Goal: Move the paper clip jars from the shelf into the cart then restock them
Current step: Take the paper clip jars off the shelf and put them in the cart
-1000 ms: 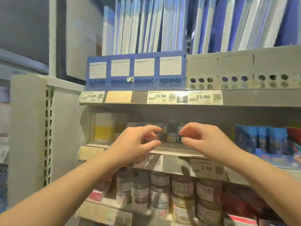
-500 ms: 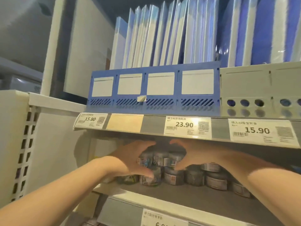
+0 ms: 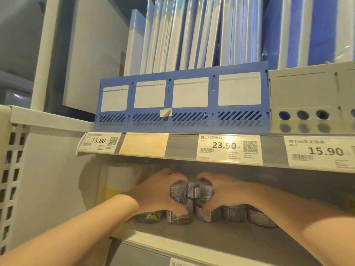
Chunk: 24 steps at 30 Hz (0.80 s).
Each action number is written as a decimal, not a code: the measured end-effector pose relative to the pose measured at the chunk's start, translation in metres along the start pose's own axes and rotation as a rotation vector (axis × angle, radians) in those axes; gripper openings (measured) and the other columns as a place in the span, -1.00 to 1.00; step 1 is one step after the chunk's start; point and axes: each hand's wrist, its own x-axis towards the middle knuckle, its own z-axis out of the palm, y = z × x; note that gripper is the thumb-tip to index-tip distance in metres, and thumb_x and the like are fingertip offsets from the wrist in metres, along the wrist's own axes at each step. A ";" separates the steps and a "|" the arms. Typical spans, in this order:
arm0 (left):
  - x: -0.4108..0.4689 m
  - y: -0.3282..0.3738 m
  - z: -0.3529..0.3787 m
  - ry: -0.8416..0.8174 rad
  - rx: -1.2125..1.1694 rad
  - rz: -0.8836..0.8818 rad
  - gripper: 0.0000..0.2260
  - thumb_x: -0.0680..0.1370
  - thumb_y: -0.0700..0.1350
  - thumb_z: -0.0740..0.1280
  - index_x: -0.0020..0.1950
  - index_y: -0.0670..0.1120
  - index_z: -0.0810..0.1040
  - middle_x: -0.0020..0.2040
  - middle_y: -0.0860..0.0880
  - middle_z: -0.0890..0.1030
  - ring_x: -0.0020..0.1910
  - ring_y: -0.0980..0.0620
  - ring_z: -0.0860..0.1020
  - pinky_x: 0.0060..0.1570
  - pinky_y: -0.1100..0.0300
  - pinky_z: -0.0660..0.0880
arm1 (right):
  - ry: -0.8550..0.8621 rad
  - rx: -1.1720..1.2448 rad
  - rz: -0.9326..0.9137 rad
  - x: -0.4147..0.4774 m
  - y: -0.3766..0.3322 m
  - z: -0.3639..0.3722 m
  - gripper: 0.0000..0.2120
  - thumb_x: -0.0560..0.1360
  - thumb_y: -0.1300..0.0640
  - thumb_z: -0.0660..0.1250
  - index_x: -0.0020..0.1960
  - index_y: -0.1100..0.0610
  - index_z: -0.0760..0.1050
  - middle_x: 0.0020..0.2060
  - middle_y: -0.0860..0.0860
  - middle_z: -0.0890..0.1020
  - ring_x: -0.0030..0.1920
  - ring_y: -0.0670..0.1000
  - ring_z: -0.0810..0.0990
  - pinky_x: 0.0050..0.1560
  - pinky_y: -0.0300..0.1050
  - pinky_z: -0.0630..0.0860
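- I am cupping my left hand [image 3: 159, 194] and right hand [image 3: 226, 192] around stacked paper clip jars [image 3: 192, 191], one hand per side.
- The jars are standing upright on the shelf [image 3: 221, 239], directly between both palms, equally near each.

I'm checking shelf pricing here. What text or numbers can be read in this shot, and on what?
"15.80": left price tag.
"23.90": middle price tag, Chinese heading only partly legible.
"15.90": right price tag.
Small print, barcodes, jar labels: unreadable.
Blue organizer's label cards: blank.
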 end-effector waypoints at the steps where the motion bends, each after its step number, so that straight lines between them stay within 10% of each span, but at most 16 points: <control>1: 0.000 0.002 0.000 0.006 -0.002 0.013 -0.38 0.29 0.20 0.48 0.30 0.23 0.33 0.16 0.13 0.33 0.13 0.10 0.40 0.09 0.27 0.35 | 0.002 -0.003 -0.007 -0.001 -0.003 -0.001 -0.11 0.30 -0.05 0.52 0.48 -0.08 0.09 0.36 -0.07 0.34 0.25 -0.06 0.37 0.12 -0.23 0.34; 11: -0.023 0.044 -0.016 0.061 -0.023 0.083 -0.41 0.26 0.17 0.51 0.23 0.24 0.38 0.11 0.16 0.31 0.07 0.17 0.38 0.01 0.37 0.31 | 0.130 0.092 -0.100 -0.048 -0.025 -0.029 -0.40 0.24 -0.10 0.52 0.21 -0.10 0.38 0.05 -0.17 0.51 0.05 -0.09 0.50 0.03 -0.16 0.47; 15: -0.046 0.069 -0.023 0.098 -0.048 0.121 -0.36 0.24 0.22 0.51 0.28 0.20 0.40 0.13 0.19 0.40 0.10 0.22 0.42 0.04 0.39 0.35 | 0.075 0.183 -0.072 -0.091 -0.033 -0.037 -0.42 0.31 -0.10 0.50 0.27 -0.11 0.37 0.14 -0.21 0.50 0.13 -0.18 0.47 0.23 -0.20 0.42; 18: -0.067 0.091 -0.023 0.143 -0.036 0.172 -0.31 0.18 0.31 0.47 0.27 0.19 0.43 0.06 0.18 0.44 0.01 0.22 0.44 0.06 0.34 0.40 | 0.125 0.170 -0.084 -0.134 -0.043 -0.042 -0.41 0.30 -0.06 0.53 0.25 -0.15 0.37 0.05 -0.24 0.54 0.04 -0.24 0.52 0.03 -0.43 0.42; 24: -0.111 0.143 -0.026 0.129 -0.152 0.316 -0.42 0.19 0.38 0.38 0.18 0.34 0.41 0.07 0.32 0.37 0.07 0.37 0.39 -0.01 0.53 0.32 | 0.224 0.124 -0.087 -0.223 -0.063 -0.040 -0.33 0.21 -0.10 0.57 0.24 -0.21 0.35 0.14 -0.25 0.47 0.13 -0.22 0.46 0.15 -0.24 0.45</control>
